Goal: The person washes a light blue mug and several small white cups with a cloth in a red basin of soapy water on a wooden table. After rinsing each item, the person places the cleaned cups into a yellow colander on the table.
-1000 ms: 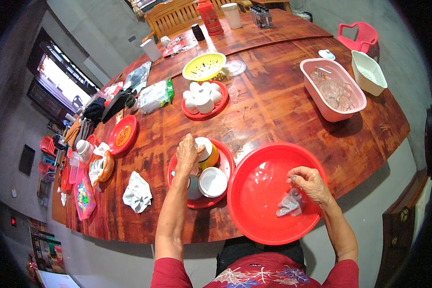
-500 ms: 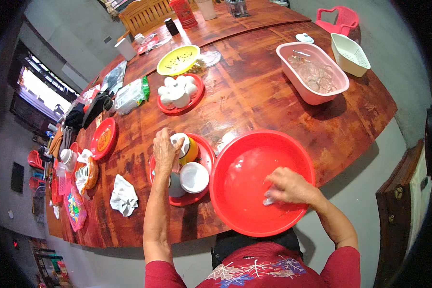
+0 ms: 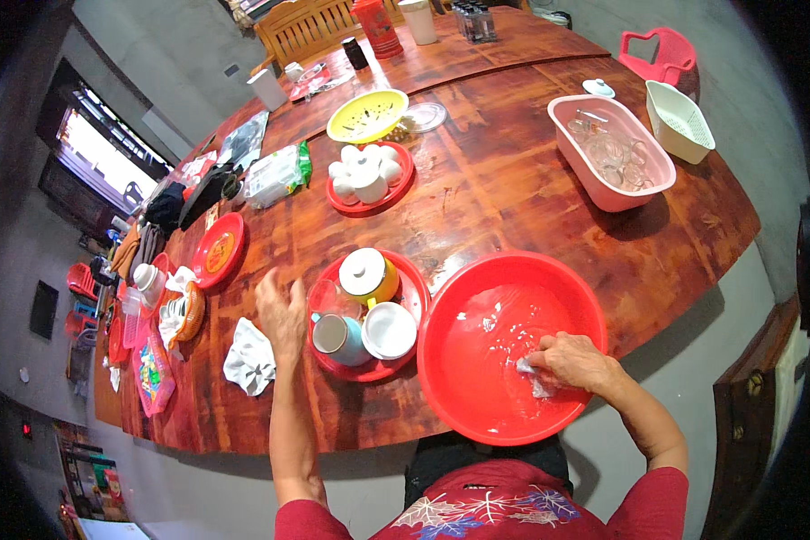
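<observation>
My right hand (image 3: 574, 362) is inside a large red basin (image 3: 441, 396) of water, its fingers closed on a wet whitish cloth (image 3: 542, 385). To the left of the basin stands a round red tray (image 3: 416, 286). It carries a yellow pot with a white lid (image 3: 366, 272), a light blue mug (image 3: 340, 339) and a white bowl (image 3: 390, 329). My left hand (image 3: 282, 315) hovers beside the tray's left edge, fingers apart and holding nothing. A crumpled white cloth (image 3: 249, 358) lies on the table just left of that hand.
Farther back are a red plate of white cups (image 3: 367, 178) and a yellow colander (image 3: 369, 115). A pink tub of glassware (image 3: 634, 195) and a pale green basket (image 3: 679, 126) stand at the far right. Baskets, plates and bags crowd the left, including a red plate (image 3: 219, 261).
My left hand has come off the lidded yellow pot and moved left, away from the tray. My right hand still grips the cloth, and the water is now rippling. The view has shifted slightly.
</observation>
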Demonstrator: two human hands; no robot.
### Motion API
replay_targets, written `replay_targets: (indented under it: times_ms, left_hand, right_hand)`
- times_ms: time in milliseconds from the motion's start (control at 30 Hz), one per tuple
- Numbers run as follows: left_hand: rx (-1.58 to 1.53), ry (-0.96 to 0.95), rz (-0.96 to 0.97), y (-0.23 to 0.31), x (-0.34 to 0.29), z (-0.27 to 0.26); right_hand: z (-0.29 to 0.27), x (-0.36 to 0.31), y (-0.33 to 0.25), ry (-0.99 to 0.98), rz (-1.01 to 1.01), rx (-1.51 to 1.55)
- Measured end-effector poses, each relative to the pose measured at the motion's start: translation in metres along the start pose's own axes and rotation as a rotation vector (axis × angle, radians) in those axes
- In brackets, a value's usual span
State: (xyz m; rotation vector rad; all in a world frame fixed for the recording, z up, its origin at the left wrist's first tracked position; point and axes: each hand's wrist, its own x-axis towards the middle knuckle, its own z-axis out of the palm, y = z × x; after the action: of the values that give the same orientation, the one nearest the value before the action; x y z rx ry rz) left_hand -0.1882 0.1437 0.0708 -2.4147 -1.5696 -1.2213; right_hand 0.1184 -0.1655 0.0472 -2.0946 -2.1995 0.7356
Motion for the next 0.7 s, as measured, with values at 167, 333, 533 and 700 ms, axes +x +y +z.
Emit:
replay_targets:
  times_ms: [167, 333, 533, 700]
  left_hand:
    - [-0.256, -0.429, -0.426, -0.128, -0.089, -0.021]
    - [-0.867, -0.783, -0.904, -0.052, -0.116, -0.027]
    - [-0.923, -0.571, -0.943, -0.062, -0.127, 0.006]
    - [-0.987, -0.498, -0.908, -0.064, -0.122, 0.023]
  right_hand:
    - [0.005, 0.010, -0.009, 0.066, 0.034, -0.055]
    - [0.013, 0.013, -0.010, 0.083, 0.024, -0.141]
    - [0.017, 0.013, -0.015, 0.119, 0.055, -0.144]
    - [0.031, 0.012, -0.008, 0.164, 0.068, -0.118]
